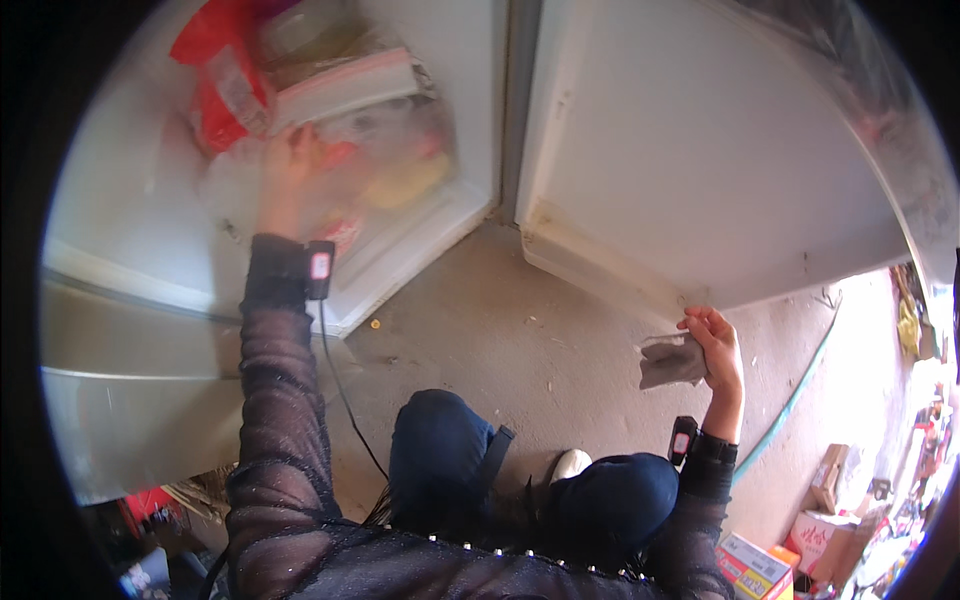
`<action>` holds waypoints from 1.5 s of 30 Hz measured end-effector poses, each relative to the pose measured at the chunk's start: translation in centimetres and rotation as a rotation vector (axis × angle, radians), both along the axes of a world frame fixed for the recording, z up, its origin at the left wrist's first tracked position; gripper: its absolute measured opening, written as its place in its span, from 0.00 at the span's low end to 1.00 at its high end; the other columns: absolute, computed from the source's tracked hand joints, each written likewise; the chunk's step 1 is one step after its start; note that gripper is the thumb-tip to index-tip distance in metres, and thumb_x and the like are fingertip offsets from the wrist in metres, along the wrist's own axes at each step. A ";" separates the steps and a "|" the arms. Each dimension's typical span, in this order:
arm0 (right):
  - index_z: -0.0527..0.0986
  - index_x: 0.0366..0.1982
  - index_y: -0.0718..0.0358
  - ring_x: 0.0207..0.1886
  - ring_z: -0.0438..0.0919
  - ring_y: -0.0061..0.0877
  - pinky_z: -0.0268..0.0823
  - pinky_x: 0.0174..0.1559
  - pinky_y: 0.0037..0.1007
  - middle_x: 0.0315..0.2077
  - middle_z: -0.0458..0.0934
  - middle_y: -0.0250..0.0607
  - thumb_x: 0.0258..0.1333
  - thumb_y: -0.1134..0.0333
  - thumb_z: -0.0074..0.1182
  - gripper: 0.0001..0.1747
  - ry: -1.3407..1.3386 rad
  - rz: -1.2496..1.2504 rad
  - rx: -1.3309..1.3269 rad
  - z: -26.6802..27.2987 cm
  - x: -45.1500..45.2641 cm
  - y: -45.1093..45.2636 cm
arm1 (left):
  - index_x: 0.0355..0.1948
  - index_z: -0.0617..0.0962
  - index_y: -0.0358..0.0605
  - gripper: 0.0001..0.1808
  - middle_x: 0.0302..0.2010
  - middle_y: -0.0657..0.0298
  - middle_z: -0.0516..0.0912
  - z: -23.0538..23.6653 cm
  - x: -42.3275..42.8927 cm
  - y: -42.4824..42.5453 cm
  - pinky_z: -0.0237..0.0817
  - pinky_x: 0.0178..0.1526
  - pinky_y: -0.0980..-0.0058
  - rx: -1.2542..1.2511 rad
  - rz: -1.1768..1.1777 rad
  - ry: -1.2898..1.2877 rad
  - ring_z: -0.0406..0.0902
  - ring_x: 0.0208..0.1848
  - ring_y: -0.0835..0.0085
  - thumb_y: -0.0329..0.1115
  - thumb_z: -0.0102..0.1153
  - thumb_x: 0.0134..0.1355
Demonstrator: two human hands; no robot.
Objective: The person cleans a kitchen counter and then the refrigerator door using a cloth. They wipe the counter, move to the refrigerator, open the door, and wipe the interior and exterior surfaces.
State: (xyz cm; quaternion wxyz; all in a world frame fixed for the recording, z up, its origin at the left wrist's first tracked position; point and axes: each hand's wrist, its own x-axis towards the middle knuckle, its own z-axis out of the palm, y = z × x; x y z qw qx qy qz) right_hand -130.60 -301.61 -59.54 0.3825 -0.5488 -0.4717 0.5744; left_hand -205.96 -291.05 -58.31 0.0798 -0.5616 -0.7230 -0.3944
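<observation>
Before me stands a white fridge or freezer cabinet (pixel 472 112) with its door (pixel 712 135) swung wide to the right. My left hand (pixel 289 161) reaches inside, blurred, among plastic bags. Beside its fingers lie a red plastic bag (pixel 225 97) and a white pack with a pink edge stripe (pixel 345 86). A yellowish bagged item (pixel 405 176) sits to the right of it. Whether the left hand grips anything is unclear. My right hand (pixel 716 345) pinches a folded grey-brown cloth (pixel 671 361) near the door's lower edge.
Concrete floor (pixel 465 315) lies beneath my bent knees. A green hose (pixel 795 397) runs along the right side. Cardboard boxes (pixel 821 540) stand at the lower right. A cable (pixel 337 390) hangs from the device on my left wrist. More items lie at the lower left.
</observation>
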 end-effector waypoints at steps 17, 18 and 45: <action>0.74 0.45 0.67 0.44 0.76 0.20 0.69 0.47 0.22 0.38 0.78 0.34 0.60 0.70 0.56 0.12 0.357 0.344 0.043 5.2 -11.1 1.1 | 0.70 0.58 0.51 0.40 0.67 0.56 0.66 1.2 33.6 -12.4 0.58 0.63 0.54 -0.707 -0.735 -1.429 0.66 0.65 0.64 0.61 0.49 0.64; 0.74 0.44 0.65 0.43 0.76 0.19 0.68 0.48 0.22 0.38 0.77 0.33 0.60 0.71 0.55 0.10 0.445 0.366 0.014 5.1 -12.8 0.7 | 0.70 0.57 0.50 0.41 0.67 0.56 0.66 0.4 35.9 -12.6 0.57 0.64 0.57 -0.538 -0.965 -0.981 0.66 0.66 0.64 0.56 0.55 0.63; 0.42 0.68 0.65 0.70 0.49 0.54 0.55 0.64 0.59 0.68 0.39 0.64 0.60 0.64 0.53 0.44 0.893 -0.711 -0.442 -19.9 1.0 4.5 | 0.34 0.81 0.50 0.16 0.32 0.63 0.84 -18.2 38.0 -3.0 0.76 0.38 0.62 -0.961 -0.444 -1.899 0.81 0.33 0.69 0.50 0.50 0.66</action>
